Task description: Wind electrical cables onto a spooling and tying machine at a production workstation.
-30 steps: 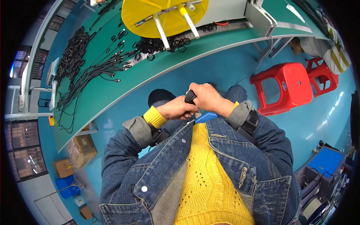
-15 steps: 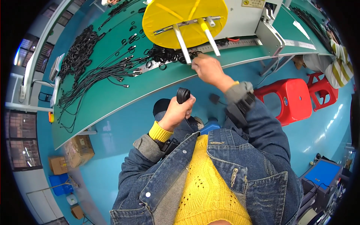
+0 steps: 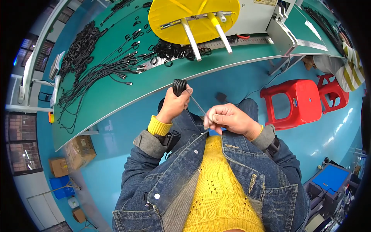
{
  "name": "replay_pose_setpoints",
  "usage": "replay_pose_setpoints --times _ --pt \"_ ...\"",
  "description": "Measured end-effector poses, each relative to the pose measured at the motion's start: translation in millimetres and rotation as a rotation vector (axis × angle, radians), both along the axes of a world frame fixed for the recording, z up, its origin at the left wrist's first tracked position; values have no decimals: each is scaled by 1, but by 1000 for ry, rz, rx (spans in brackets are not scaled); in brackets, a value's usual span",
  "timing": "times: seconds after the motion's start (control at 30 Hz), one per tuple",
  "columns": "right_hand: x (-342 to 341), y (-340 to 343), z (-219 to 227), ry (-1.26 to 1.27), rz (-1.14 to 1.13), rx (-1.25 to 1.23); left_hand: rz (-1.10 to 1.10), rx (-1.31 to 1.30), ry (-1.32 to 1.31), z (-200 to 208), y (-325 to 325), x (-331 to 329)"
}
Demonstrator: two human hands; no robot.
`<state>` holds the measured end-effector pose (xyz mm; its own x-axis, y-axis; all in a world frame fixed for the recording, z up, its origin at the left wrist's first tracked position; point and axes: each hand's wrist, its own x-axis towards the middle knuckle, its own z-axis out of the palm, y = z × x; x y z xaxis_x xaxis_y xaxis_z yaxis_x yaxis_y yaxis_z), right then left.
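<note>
A coiled black cable (image 3: 179, 87) stands up out of my left hand (image 3: 172, 104), whose fingers are wrapped round its lower part. From the coil a thin strand (image 3: 197, 103) runs down to the right, looking taut. Its other end meets my right hand (image 3: 230, 119), where thumb and fingers are pinched together; the cable's tip is hidden there. Both hands are in front of the table edge, above my lap. Beyond them on the green table (image 3: 127, 91) lie a heap of black rings (image 3: 176, 51) and a bundle of straight black cables (image 3: 96, 79).
Over the table hangs a yellow disc (image 3: 170, 25) with pale rods sticking out toward me, on a grey machine (image 3: 253, 19). A steel ruler (image 3: 255, 40) lies beneath it. Red stools (image 3: 305, 102) stand at right; a cardboard box (image 3: 80, 150) is on the floor at left.
My right hand has come from the rings below the disc down toward me and now pulls on the cable strand. My left hand, with the coil, has shifted slightly left and up.
</note>
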<state>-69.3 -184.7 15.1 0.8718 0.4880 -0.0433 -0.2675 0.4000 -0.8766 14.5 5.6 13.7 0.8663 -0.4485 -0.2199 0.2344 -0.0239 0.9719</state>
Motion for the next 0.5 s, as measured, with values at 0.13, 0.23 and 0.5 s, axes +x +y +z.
replay_pose_setpoints --times 0.13,0.23,0.5 --pt "-2 -10 -6 228 41 -124 -152 114 -101 14 -8 -10" --pt "11 -21 12 205 -66 -185 -261 221 -255 15 -13 -18" --pt "21 -9 47 -702 -215 -1016 -307 566 -393 24 -26 -31"
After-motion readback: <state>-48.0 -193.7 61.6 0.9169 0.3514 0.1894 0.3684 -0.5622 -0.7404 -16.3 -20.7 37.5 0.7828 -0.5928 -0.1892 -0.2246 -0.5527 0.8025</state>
